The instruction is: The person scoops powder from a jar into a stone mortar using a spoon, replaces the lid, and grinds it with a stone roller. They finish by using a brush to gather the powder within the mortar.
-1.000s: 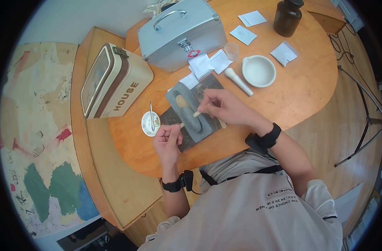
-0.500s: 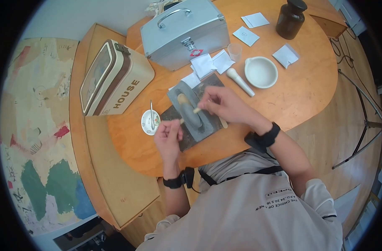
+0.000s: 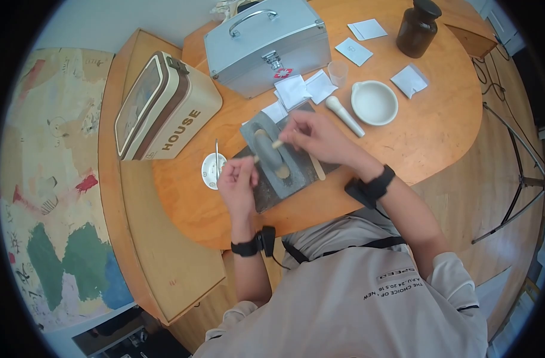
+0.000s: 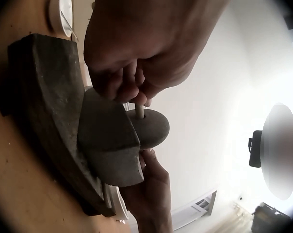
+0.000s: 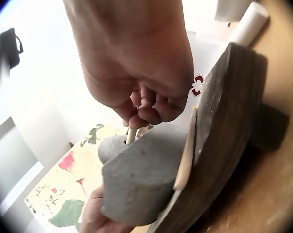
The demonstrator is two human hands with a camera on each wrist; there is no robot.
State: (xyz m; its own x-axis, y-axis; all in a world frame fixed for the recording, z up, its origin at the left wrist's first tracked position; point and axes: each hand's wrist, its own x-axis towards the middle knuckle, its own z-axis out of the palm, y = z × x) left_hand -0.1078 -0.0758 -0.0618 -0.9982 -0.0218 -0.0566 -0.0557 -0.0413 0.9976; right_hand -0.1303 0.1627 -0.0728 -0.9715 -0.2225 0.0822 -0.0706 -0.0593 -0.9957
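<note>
Dish (image 3: 208,171) sits just beyond your left hand (image 3: 236,184), which pinches one end of the axle (image 3: 276,144). Wheel (image 3: 269,153) stands on edge in the trough (image 3: 291,187), between your hands. Your right hand (image 3: 311,136) pinches the axle's other end. Step looks like grinding; next stroke likely calls for level grip, even pressure along the groove.

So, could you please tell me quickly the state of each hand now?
Left hand: closed, pinching the left axle end of the stone grinding wheel.
Right hand: closed, pinching the right axle end.
</note>
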